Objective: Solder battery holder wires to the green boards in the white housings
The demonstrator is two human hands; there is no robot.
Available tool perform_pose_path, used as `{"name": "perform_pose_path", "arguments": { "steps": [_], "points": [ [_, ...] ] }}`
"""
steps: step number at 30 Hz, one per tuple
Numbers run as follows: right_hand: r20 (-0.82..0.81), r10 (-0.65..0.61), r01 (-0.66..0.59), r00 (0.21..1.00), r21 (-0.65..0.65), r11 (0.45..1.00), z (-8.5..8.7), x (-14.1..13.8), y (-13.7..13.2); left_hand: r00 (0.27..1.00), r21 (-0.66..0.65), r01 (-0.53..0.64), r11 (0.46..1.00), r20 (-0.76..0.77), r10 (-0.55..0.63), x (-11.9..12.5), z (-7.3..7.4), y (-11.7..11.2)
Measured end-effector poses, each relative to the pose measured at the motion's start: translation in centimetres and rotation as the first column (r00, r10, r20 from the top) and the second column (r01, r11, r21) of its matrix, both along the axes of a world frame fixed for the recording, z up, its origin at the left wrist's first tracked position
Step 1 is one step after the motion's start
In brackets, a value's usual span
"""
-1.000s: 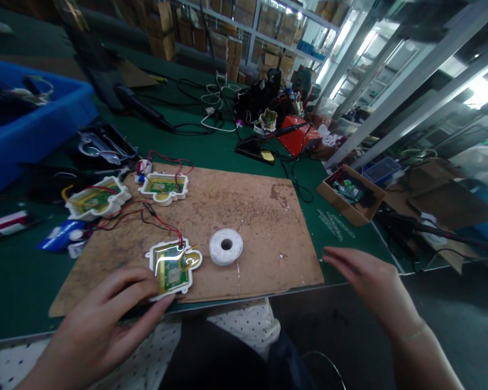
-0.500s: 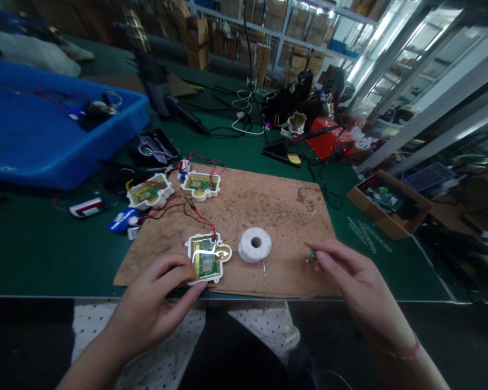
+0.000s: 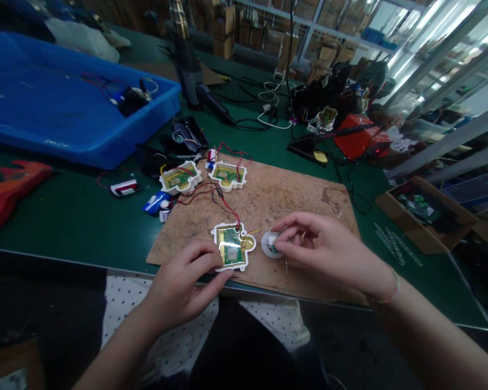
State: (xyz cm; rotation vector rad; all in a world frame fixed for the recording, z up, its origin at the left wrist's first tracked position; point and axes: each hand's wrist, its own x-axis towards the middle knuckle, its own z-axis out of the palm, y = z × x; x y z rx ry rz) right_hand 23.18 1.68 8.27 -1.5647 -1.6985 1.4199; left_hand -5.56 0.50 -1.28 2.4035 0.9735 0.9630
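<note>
Moved since 0.5 s ago: right hand, brought inward from the right part of the brown board to the white spool. Unmoved: left hand, at the same white case.

Listed left to right:

- Orange-red tool, lying on the green surface, partly out of view.
- Blue tray, with wired parts near its right wall.
- White-and-red battery, just beyond the near edge of the tray.
- Blue battery, beside the left edge of the board.
- Left hand, grip clamped on the lower left corner of the near white case, thumb along the bottom edge.
- 2 further white cases, side by side at the far left of the board: 1 tilted, 1 flat, each with a green circuit board.
- Near white case: flat near the front edge of the board, red and black wires leading up from the top.
- White spool: just right of the near case, thin strand trailing frontward.
- Right hand: over the spool, fingertips together on a small green piece, mostly hidden; contact with spool impossible to tell.
- Yellow sponge, behind the board.
- Red box, beyond the sponge.
- Cardboard box, holding green circuit boards.
</note>
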Motion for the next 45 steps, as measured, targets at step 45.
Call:
{"name": "perform_pose_path", "arguments": {
  "steps": [45],
  "points": [
    [-0.207, -0.602, 0.628, 0.771, 0.397, 0.669, -3.9, 3.0, -4.7, 0.944, -0.177, -0.329, 0.928, -0.069, 0.322, 4.3, 3.6, 0.1]
  ]
}}
